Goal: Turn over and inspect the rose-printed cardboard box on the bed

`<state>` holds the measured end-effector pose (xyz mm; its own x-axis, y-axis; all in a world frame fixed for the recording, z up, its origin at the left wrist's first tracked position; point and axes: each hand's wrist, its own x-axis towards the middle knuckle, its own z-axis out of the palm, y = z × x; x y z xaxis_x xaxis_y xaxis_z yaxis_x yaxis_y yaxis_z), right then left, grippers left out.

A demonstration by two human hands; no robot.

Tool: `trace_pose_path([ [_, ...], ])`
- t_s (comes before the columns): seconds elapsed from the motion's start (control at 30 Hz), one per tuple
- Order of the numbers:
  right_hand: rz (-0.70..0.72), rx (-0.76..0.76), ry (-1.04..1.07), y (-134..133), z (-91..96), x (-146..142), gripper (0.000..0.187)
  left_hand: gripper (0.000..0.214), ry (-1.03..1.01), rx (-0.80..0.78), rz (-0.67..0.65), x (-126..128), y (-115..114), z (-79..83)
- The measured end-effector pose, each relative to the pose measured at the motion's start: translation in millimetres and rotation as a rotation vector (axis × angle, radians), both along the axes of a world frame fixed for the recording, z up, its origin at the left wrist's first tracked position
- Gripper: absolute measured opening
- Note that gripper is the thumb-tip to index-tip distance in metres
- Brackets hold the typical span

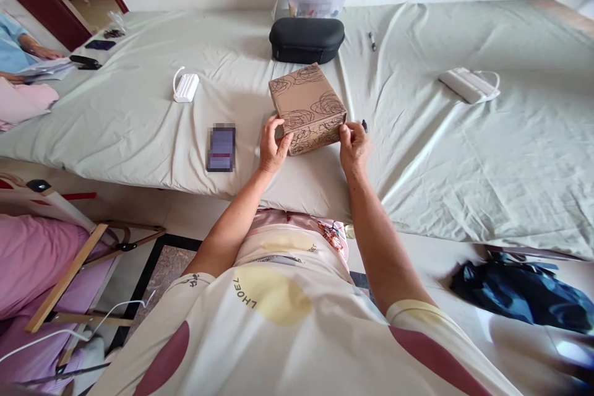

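A brown cardboard box [309, 96] with dark scribbled line patterns sits at a slant on the cloth-covered surface in front of me. My left hand [273, 145] grips its left front corner, the thumb against the front face and the fingers at the left side. At the right front corner, my right hand [354, 145] pinches the box's edge between thumb and bent fingers. A small black object [364, 126] shows just beyond the right knuckles; I cannot tell whether the hand holds it. The box looks shut, and its inside is hidden.
Behind the box lie a black zip case [307, 40] and a plastic basket [320, 6] of items. A phone [221, 148] and white device [186, 87] lie left; another white device [469, 85] and a pen [372, 41] lie right. Another person's hand [46, 52] rests on papers, far left.
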<state>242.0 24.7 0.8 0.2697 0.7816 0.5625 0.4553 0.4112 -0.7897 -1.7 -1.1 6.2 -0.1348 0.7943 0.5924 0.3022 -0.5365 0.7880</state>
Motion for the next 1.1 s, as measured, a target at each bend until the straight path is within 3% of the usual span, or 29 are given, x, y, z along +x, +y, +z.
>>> trace_pose_path([
  [0.17, 0.072, -0.036, 0.028, 3, -6.3, -3, 0.051, 0.074, -0.087, -0.009, 0.030, -5, 6, -4.2],
  [0.3, 0.152, -0.056, 0.123, 4, -4.8, -7, 0.047, 0.072, -0.144, -0.074, -0.058, -5, 9, -5.4],
  [0.47, 0.200, 0.022, 0.248, 6, 1.4, -5, 0.047, 0.074, -0.193, -0.191, -0.145, -3, 9, -8.3],
  [0.63, 0.246, -0.002, 0.287, 10, 0.1, -5, 0.050, 0.076, -0.238, -0.269, -0.160, 0, 10, -13.2],
  [0.77, 0.325, -0.105, 0.130, 2, -0.6, -16, 0.056, 0.073, -0.291, -0.247, -0.147, -1, 10, -11.5],
  [0.93, 0.380, -0.172, -0.212, -16, 6.6, -29, 0.048, 0.064, -0.331, -0.236, -0.143, -3, 11, -9.2],
  [1.1, 0.384, -0.126, -0.291, -24, 12.1, -32, 0.044, 0.055, -0.153, -0.221, 0.005, -9, 11, -10.3],
])
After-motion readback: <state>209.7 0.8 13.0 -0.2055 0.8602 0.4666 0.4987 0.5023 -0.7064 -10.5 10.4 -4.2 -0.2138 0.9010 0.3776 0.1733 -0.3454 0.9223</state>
